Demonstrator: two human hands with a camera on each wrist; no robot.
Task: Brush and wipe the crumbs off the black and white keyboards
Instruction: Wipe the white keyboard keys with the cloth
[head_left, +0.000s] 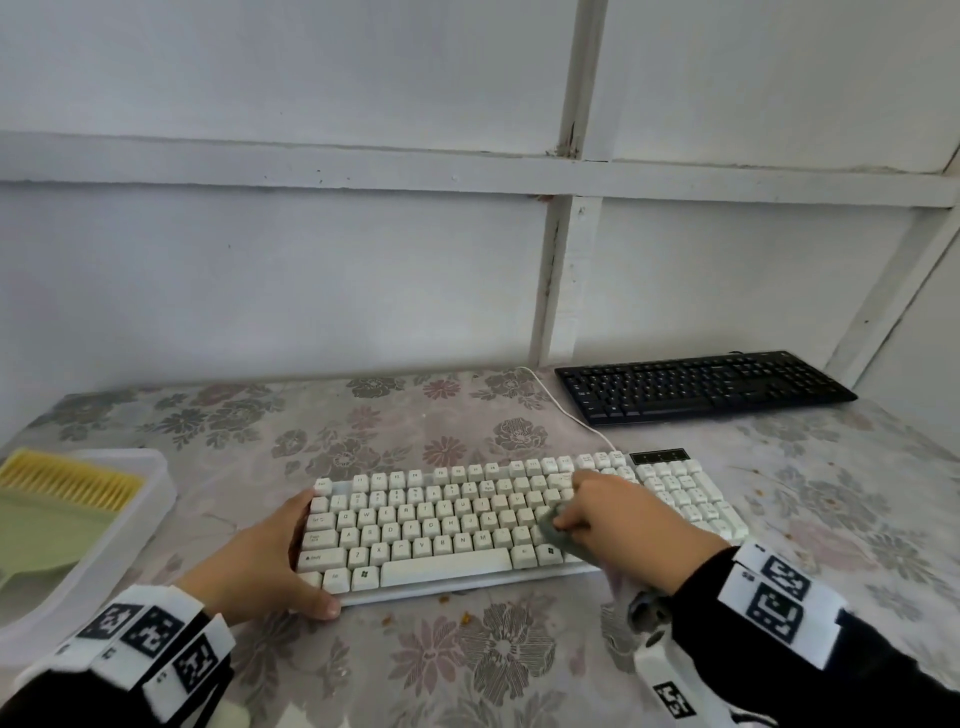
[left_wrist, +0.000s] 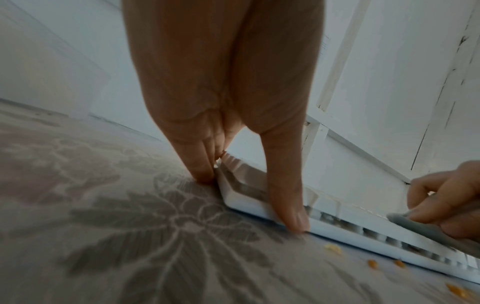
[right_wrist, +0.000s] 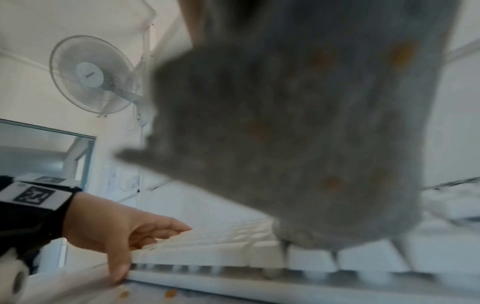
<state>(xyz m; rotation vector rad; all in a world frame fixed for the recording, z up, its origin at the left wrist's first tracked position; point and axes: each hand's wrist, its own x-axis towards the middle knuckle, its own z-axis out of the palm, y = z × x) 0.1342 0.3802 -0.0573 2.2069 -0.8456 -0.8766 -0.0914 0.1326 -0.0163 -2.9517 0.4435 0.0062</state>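
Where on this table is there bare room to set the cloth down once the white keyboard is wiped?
Free patches: the tablecloth between the white keyboard and the wall, left of the black keyboard; also the near edge between the wrists, though crumbs lie there. Crowded: the left side, taken by the tray, and around both hands.

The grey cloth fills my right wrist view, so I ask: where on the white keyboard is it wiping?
Observer: The right hand holds the grey cloth on the lower right keys of the main block of the white keyboard.
Operator: Where is the black keyboard?
Observer: The black keyboard lies far right on the table, near the wall, no hand on it.
Operator: And the brush?
Observer: The yellow brush lies in the clear tray at the left.
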